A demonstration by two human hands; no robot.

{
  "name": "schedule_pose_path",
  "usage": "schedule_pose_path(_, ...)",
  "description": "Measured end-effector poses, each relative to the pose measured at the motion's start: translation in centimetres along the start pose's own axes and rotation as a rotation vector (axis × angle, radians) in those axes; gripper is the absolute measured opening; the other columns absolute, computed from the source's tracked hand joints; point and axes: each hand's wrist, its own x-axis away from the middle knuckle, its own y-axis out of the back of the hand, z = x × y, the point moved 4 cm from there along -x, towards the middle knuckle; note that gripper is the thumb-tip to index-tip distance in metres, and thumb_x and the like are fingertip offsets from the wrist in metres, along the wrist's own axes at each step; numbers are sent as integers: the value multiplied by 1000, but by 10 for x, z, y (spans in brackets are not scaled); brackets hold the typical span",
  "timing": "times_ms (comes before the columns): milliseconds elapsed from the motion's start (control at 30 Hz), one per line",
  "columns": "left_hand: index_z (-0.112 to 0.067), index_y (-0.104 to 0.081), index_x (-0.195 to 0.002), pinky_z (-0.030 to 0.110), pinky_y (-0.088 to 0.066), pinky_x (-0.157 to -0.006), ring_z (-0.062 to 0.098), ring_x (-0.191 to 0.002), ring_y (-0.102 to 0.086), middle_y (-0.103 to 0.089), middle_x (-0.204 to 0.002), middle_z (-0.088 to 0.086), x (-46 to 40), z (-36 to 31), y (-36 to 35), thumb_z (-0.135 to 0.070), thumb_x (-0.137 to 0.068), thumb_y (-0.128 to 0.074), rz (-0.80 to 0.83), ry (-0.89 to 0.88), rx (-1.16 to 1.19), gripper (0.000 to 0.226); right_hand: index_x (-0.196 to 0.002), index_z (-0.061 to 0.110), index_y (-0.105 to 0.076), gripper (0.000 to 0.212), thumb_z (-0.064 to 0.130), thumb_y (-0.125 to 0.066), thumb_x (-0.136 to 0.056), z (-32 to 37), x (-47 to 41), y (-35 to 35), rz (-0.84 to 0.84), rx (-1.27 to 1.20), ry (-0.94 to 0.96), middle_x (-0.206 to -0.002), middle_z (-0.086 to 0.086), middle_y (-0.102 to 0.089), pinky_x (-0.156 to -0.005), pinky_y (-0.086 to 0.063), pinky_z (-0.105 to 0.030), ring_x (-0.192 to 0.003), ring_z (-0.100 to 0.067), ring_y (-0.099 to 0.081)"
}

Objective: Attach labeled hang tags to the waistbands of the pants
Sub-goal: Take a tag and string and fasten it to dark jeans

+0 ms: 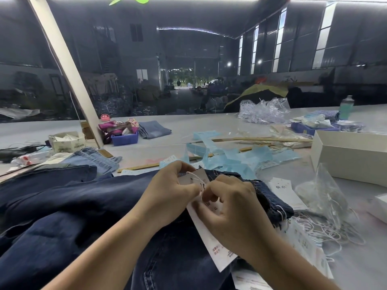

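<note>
Head view: both hands meet over dark blue pants (88,208) spread across the near side of the table (209,126). The left hand (169,195) curls around the top of a white hang tag (211,245) and its white string (196,178). The right hand (232,212) pinches the same tag beside the waistband (270,197). Loose tags (287,191) lie just right.

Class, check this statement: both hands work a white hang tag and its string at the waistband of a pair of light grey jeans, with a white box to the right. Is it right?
Not quite. The head view shows dark blue jeans, not light grey. The rest holds: the left hand and right hand work the white hang tag and string at the waistband, with the white box to the right.
</note>
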Motion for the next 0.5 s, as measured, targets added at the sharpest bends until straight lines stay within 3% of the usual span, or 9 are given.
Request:
schedule_pose_path(100,-37,-60,-100,20,-48,-77,1,-90,-61,-66,-93,-14,1,-1,0,-22,-77,-73,-18,-7,-67,31,-70,23,-61,21,39,-62,-83,-1,-1,-4,48,-60,-44,-72,10,-56,-76,-43,-36,-72,-9,-52)
schedule_pose_path(233,-38,-59,-100,20,-49,-71,1,-81,-63,-67,-87,-14,3,-4,-1,-28,-76,-74,-25,-37,-134,30,-68,22,-59,26,46,-57,-80,-2,-2,-9,59,-90,-104,-73,10,-58,-81,-37,-32,-73,-8,-54)
schedule_pose_path(400,-39,-61,-98,9,-39,-58,-4,-73,-59,-65,-83,-16,-2,-5,0,-30,-76,-73,17,-21,-177,26,-70,24,-58,21,37,-57,-86,-6,-6,-12,85,-103,-172,-73,10,-60,-86,-35,-32,-74,-6,-54)
schedule_pose_path(500,-38,-60,-99,5,-39,-59,-11,-74,-56,-61,-84,-22,-4,-7,2,-28,-80,-69,25,-36,-237,23,-68,25,-57,19,31,-58,-85,-9,-7,-10,100,-143,-206,-68,12,-57,-81,-39,-31,-72,-4,-53)
